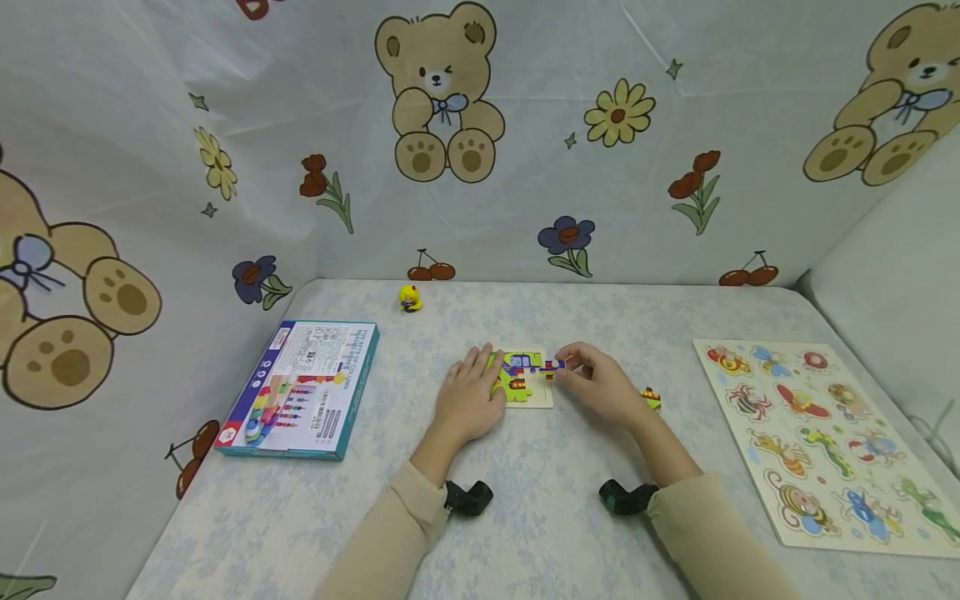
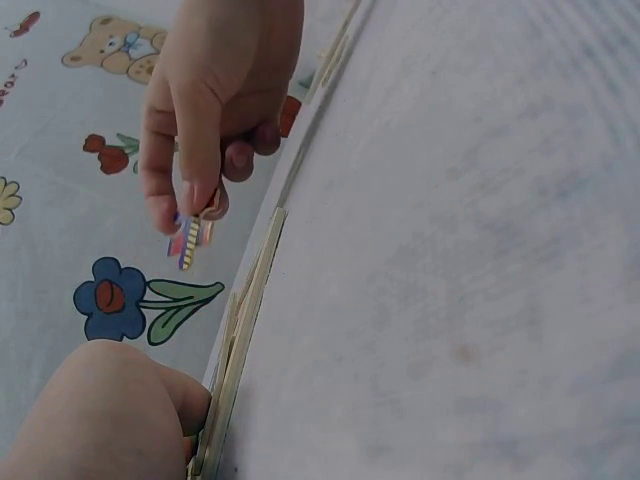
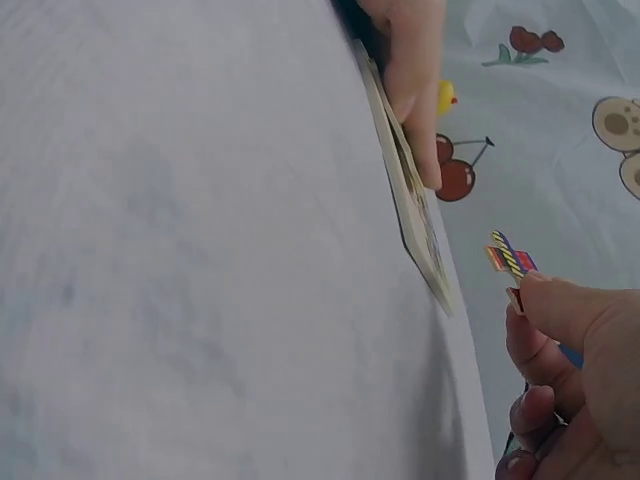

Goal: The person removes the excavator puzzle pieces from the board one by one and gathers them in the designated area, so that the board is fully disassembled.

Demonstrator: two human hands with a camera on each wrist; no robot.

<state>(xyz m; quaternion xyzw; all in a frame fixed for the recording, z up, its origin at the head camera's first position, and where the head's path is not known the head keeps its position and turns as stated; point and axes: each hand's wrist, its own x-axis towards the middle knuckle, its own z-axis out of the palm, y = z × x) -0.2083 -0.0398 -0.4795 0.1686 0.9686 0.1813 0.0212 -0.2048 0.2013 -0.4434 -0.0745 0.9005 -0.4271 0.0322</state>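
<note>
My left hand (image 1: 467, 398) rests with extended fingers on the left part of a small wooden jigsaw board (image 1: 542, 398), over fitted green pieces (image 1: 513, 390). At the board's right side, my right hand (image 1: 600, 385) pinches a small colourful jigsaw piece (image 1: 551, 365) between thumb and fingertips. In the right wrist view that piece (image 3: 512, 256) shows a yellow-and-dark striped bar and is held above the table. The left wrist view shows the board (image 2: 240, 335) edge-on beside my left hand. Another jigsaw piece (image 1: 651, 398) lies by my right wrist, partly hidden by it.
A flat toy box (image 1: 300, 392) lies at the left of the table. A yellow duck toy (image 1: 409, 298) stands near the back edge. On the right lies a large board with insect pictures (image 1: 817, 433). A patterned cloth (image 1: 510, 225) hangs behind the table.
</note>
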